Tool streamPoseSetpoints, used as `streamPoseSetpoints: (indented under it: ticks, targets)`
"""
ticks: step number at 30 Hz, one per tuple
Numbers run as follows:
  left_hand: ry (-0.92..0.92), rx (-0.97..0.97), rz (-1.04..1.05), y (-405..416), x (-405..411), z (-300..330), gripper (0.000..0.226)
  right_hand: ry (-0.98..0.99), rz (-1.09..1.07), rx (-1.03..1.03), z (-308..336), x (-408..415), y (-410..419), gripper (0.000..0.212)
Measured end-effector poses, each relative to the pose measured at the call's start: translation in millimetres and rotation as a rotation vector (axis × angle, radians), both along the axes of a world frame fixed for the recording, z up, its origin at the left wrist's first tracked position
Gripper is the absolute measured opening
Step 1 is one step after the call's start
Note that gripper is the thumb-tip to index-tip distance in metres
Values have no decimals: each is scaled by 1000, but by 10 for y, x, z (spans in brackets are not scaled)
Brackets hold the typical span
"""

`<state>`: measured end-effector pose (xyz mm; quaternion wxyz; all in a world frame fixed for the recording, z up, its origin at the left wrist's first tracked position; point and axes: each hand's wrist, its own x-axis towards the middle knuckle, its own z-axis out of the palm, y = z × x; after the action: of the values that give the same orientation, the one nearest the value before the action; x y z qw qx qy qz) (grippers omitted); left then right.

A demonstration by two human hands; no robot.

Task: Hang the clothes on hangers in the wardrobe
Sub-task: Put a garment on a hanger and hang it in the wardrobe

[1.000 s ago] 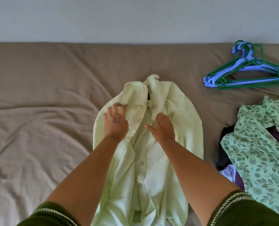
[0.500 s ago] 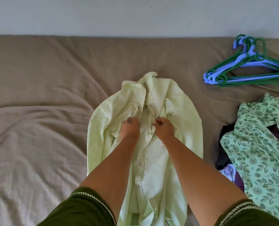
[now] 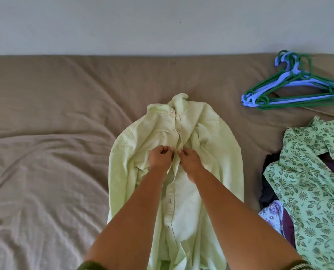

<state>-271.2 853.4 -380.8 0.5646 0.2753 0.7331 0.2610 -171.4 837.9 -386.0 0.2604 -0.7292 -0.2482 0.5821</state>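
Observation:
A pale green button-up shirt [image 3: 217, 145] lies face up on the bed, collar pointing away from me. My left hand [image 3: 159, 158] pinches the left edge of its button placket at chest height. My right hand [image 3: 189, 159] pinches the right edge just beside it, the two hands almost touching. A bundle of green and blue plastic hangers [image 3: 296, 84] lies at the far right of the bed, apart from the shirt.
The bed is covered with a wrinkled brown sheet [image 3: 45, 152]. A pile of clothes sits at the right edge, topped by a green floral-print garment [image 3: 308, 184] over dark and purple pieces. A plain pale wall [image 3: 162, 22] runs behind the bed.
My left hand moved from the shirt's left front panel to the placket. Both hands came together at the chest and now pinch the two front edges.

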Motion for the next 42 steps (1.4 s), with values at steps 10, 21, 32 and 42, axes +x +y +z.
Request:
streamPoseSetpoints:
  ticks: [10, 21, 32, 42]
  targets:
    - [140, 173, -21, -41, 5, 192, 5, -117, -107, 109, 95, -141, -18, 20]
    - [78, 150, 36, -70, -10, 218, 14, -59, -214, 140, 118, -182, -26, 16]
    - [94, 67, -124, 66, -73, 267, 15, 12, -175, 211, 154, -70, 16, 10]
    - [-40, -268, -488, 295, -223, 229, 13, 165, 66, -95, 189, 208, 119, 19]
